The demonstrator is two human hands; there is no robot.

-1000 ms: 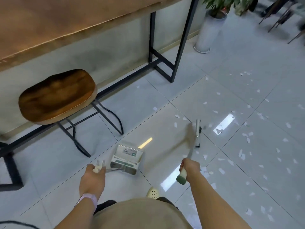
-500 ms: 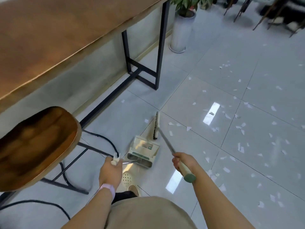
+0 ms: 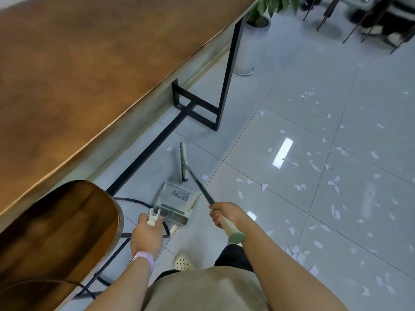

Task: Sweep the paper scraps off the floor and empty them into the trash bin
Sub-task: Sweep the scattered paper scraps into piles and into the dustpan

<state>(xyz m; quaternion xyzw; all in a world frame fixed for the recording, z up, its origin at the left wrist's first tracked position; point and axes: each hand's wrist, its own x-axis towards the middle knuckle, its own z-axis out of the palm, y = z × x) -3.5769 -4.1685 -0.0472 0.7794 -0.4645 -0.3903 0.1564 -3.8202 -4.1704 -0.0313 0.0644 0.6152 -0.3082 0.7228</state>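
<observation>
Right hand (image 3: 224, 215) wraps the pale grip of the broom (image 3: 197, 186), low near its green end cap. The shaft runs forward and left, and the brush head (image 3: 183, 162) sits on the floor (image 3: 292, 90) close to the table's black base rail. One scrap (image 3: 168, 149) lies just beyond the bristles, so the reach likely aims to pull it back out.

Left hand (image 3: 147, 232) grips the white handle of the dustpan (image 3: 177, 202). The pan rests on the tile just short of the brush head, mouth facing it, probably staged to catch what the broom draws in.

Most of the paper scraps (image 3: 332, 187) remain scattered over the tiles to the right, well apart from the pan. A thicker drift lies near the person's right side.

In the way: the wooden stool (image 3: 56, 232) crowds the left arm, its black legs standing just beside the pan. The table frame (image 3: 222, 86) boxes in the corner. A potted plant (image 3: 258, 23) stands at the far table leg. No trash bin in sight.
</observation>
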